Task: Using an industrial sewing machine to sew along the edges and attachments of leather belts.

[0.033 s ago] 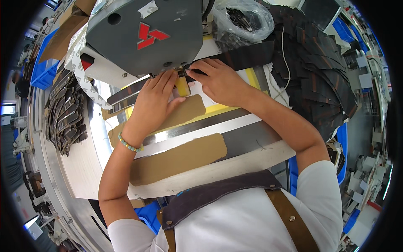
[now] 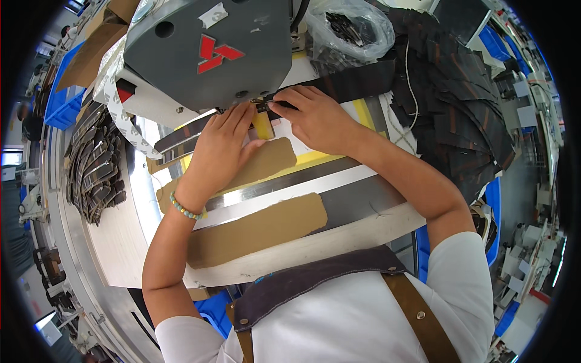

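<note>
The grey sewing machine head (image 2: 212, 54), with a red emblem on it, stands over the work at the far side. Beneath it lies a dark fabric strip (image 2: 351, 80), reaching out to the right. My left hand (image 2: 227, 136) presses down flat on the strip's left part, fingers stretched side by side and thumb apart. Just right of the needle area my right hand (image 2: 321, 118) grips the strip between thumb and curled fingers. A small yellow block (image 2: 262, 125) sits between my hands. Where the needle meets the fabric is mostly hidden by the machine head and my fingertips.
Dark fabric pieces (image 2: 457, 103) are heaped at the right, with a white cord (image 2: 413, 88) across them. Stacked dark strips (image 2: 94, 163) lie at the left. A clear plastic bag (image 2: 375, 36) stands behind. Brown patches (image 2: 260, 230) cover parts of the worktable (image 2: 363, 218).
</note>
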Motion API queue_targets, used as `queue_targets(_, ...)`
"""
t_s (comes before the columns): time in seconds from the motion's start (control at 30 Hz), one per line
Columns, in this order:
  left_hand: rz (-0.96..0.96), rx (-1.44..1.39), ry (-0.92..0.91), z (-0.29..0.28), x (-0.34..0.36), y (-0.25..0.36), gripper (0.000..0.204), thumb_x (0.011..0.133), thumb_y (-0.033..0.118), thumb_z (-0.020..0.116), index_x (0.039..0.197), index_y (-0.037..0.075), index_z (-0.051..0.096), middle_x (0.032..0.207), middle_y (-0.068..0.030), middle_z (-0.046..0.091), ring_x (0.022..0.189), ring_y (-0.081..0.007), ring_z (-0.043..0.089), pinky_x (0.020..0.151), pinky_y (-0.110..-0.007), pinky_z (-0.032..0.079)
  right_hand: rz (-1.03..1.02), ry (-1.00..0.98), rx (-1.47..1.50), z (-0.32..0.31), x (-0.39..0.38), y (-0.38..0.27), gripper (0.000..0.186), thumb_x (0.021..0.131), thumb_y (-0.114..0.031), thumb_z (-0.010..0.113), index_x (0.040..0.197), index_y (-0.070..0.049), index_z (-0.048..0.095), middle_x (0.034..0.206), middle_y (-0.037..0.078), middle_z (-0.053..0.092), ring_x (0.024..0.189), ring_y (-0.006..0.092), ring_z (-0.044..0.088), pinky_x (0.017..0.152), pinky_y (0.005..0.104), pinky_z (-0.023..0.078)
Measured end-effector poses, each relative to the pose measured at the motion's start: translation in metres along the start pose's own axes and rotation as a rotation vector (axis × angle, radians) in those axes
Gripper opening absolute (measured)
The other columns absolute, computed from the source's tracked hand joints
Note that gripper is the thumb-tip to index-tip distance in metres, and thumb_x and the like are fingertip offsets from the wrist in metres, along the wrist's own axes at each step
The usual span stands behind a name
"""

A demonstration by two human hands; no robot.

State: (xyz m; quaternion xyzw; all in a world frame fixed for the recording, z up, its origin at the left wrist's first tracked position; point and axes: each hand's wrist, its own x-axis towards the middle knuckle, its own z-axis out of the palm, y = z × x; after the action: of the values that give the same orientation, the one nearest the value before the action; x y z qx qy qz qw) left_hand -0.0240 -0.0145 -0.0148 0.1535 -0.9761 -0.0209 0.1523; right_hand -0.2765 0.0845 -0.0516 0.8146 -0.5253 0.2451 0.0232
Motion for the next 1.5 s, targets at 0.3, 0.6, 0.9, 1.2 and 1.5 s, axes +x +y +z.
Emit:
queue_targets(0.3,0.018,0.083,-0.009,0.005,0.003,-0.006,0.046,0.092,0.0,0.062,0.137,-0.008,0.065,0.142,-0.0198,0.066,0.128,-0.0351,0.064,0.111,-0.045,0.051,-0.01,0.004,-0.024,0.003,0.003,0.003,0.05,0.088,-0.004,0.07,0.138,-0.002,0.069,0.138,0.011,0.061,0.129,0.0322,0.06,0.113,0.0448,0.051)
queue_targets(0.6,-0.073,0.03,-0.065,0.008,0.005,-0.01,0.052,0.091,-0.006,0.06,0.143,-0.007,0.063,0.145,-0.0226,0.064,0.131,-0.0393,0.061,0.115,-0.045,0.049,-0.03,0.023,-0.046,0.004,0.008,0.012,0.049,0.088,-0.003,0.07,0.137,-0.002,0.069,0.137,0.011,0.061,0.127,0.0324,0.06,0.11,0.045,0.052)
queue_targets(0.9,-0.119,0.092,-0.132,-0.007,-0.001,-0.009,0.05,0.089,-0.004,0.06,0.139,-0.008,0.065,0.138,-0.0211,0.069,0.124,-0.0375,0.063,0.114,-0.045,0.049,-0.038,0.072,-0.026,0.009,0.015,0.02,0.046,0.087,-0.001,0.068,0.133,-0.001,0.071,0.137,0.012,0.061,0.125,0.0331,0.061,0.11,0.0464,0.051)
queue_targets(1.2,0.197,-1.17,0.022,-0.121,0.025,0.1,0.017,0.092,0.001,0.078,0.109,0.002,0.076,0.114,-0.0181,0.08,0.103,-0.0347,0.076,0.088,-0.046,0.062,0.002,0.193,0.01,0.011,0.011,0.032,0.038,0.09,-0.001,0.065,0.127,0.0,0.074,0.136,0.01,0.07,0.126,0.0311,0.064,0.108,0.0456,0.051)
queue_targets(1.5,0.442,-2.052,-0.121,-0.122,0.023,0.147,0.02,0.097,0.009,0.081,0.111,-0.003,0.076,0.111,-0.0191,0.076,0.094,-0.029,0.076,0.085,-0.036,0.065,-0.047,0.188,-0.053,0.018,0.009,0.029,0.033,0.094,-0.003,0.063,0.124,-0.003,0.078,0.133,0.007,0.073,0.122,0.0274,0.068,0.109,0.0443,0.053)
